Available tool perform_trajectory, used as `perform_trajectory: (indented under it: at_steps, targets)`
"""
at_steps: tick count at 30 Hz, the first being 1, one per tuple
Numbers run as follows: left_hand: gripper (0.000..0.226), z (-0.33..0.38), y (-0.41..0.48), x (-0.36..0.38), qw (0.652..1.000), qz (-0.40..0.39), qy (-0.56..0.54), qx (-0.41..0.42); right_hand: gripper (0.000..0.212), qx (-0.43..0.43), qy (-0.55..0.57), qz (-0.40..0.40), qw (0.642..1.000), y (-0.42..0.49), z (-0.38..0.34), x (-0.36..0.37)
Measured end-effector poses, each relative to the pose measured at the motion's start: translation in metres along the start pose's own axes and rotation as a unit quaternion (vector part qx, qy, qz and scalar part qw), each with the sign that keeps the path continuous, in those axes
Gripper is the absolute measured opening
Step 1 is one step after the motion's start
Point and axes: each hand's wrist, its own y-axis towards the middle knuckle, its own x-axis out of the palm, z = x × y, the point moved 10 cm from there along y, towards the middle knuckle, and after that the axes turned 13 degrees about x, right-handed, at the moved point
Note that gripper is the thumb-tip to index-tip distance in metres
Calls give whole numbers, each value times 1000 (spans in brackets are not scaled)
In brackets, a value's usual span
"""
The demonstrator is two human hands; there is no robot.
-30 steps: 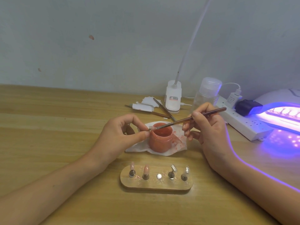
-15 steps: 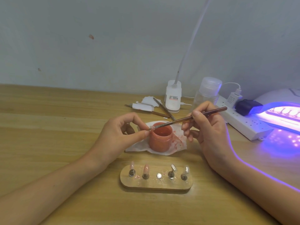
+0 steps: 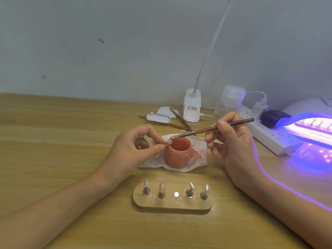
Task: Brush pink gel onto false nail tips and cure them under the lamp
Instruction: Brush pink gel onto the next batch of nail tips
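Head view, centre of the frame: one small open jar of pink gel stands on a white tissue stained pink. The left hand pinches one tiny false nail tip between thumb and forefinger at the jar's left rim. The right hand grips one thin brown-handled brush like a pen, and its bristle end reaches the held tip above the jar's rim.

Below the jar, near the lower middle, lies one oval wooden stand with five positions. Two pegs on the left carry pink-coated tips, two on the right carry clear tips, and the middle one shows only a bare metal disc.

Above the jar, two spare brushes and some white paper scraps lie beside one white clip-lamp base and one clear plastic bottle. At the right edge one white curing lamp glows violet, with a row of pegs inside that I cannot count. One white power strip lies in front of it on the wooden table.
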Motion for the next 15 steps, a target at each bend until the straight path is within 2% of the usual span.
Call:
perform_trajectory:
  at_steps: [2,7,11,15]
  targets:
    - [16,0,0,0,1000,-2,0,2,16,-3,-13,-14,1000,-1,0,5]
    - [16,0,0,1,1000,-5,-2,-1,19,16,-22,33,999,2,3,-6]
    - [15,-1,0,1,1000,-5,-3,-3,15,-1,-11,1,1000,0,-1,3]
    - [13,-1,0,0,1000,-3,4,-2,17,10,-16,24,1000,1,2,-5]
